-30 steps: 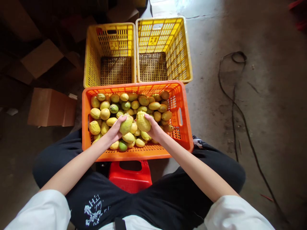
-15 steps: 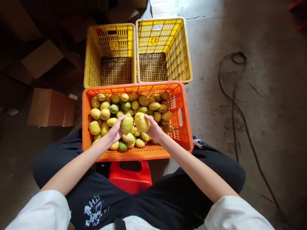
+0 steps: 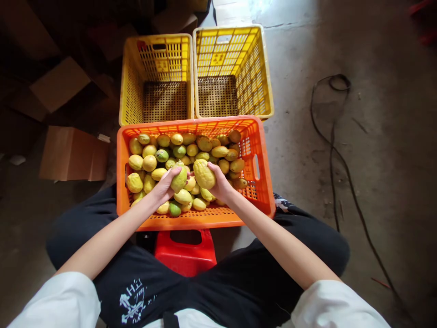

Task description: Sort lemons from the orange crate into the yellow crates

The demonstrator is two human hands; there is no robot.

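My left hand is closed round a greenish-yellow lemon, with its thumb across the top. In my right hand is a larger, bumpy yellow lemon, gripped from its right side. Both fruits are held close together, a small gap between them, above an orange crate. Many more lemons, mostly yellow with a few green ones, lie in that crate. The fingers beneath each held fruit are largely hidden.
Two yellow crates stand side by side beyond the orange one. A red stool is between my legs. Cardboard boxes are at the left, and a dark cable lies on the concrete floor at the right.
Both held lemons have been turned a little in my hands. The right one has tilted and shifted slightly right; my left thumb now covers more of its fruit. The crates have not moved.
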